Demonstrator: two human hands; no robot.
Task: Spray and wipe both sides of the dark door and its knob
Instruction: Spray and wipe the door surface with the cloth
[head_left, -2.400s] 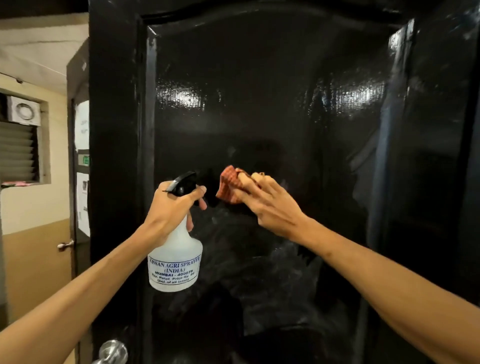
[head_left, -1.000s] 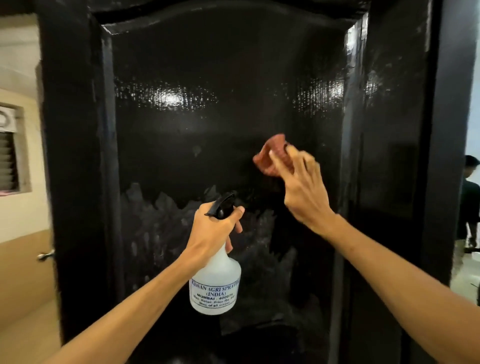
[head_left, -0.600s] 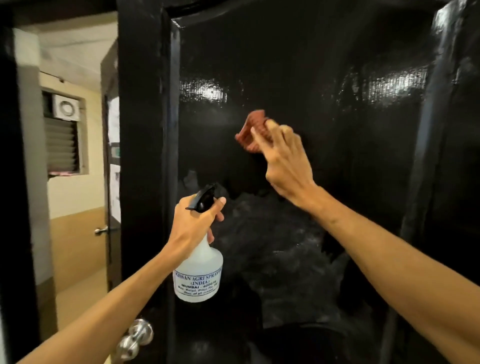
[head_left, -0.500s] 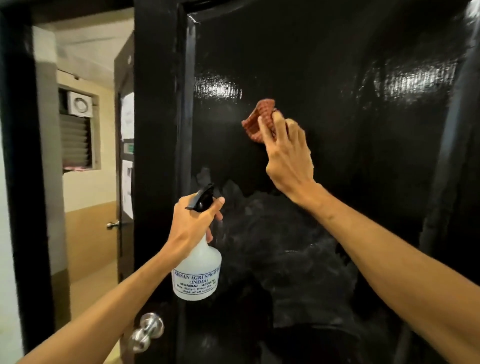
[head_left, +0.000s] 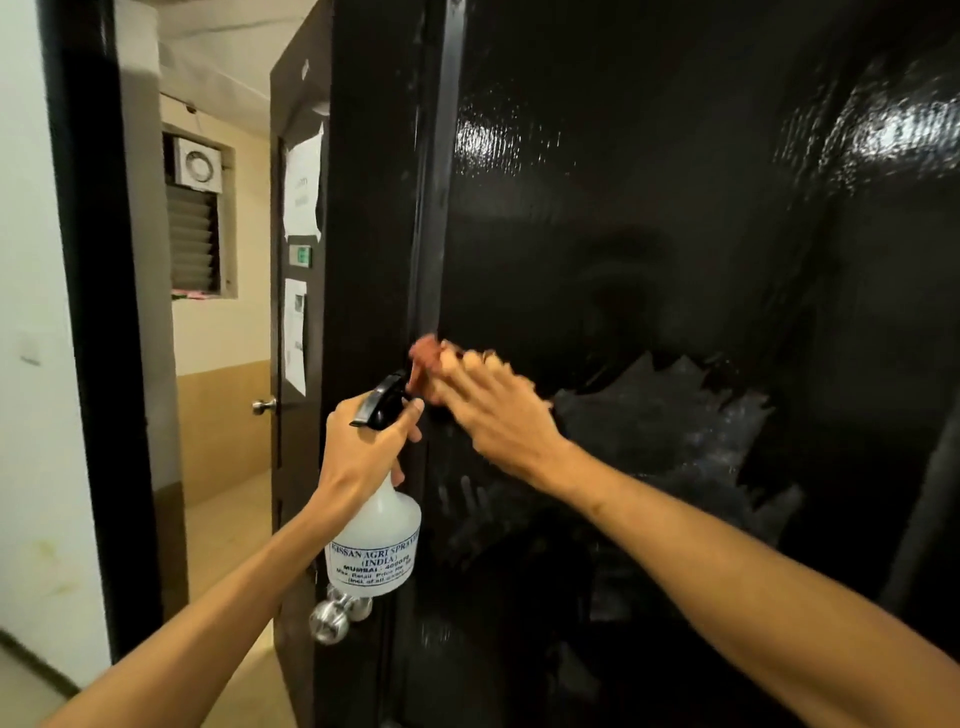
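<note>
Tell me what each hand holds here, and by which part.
The left hand grips the spray bottle by its neck, just under the black trigger head. The right hand presses a reddish cloth against the door with blurred fingers.

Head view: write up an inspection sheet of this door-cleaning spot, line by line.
Surface: dark door, glossy, with a dull smeared patch on the lower panel.
Job's things: spray bottle upright by the door's edge; reddish cloth against the door; silver knob below the bottle.
Clutter: nothing seen.
Hands: left hand grips the spray bottle's neck; right hand, motion-blurred, presses the cloth to the door with extended fingers.
Cables: nothing seen.
Surroundings: second door carrying papers; louvred window; vent fan.
</note>
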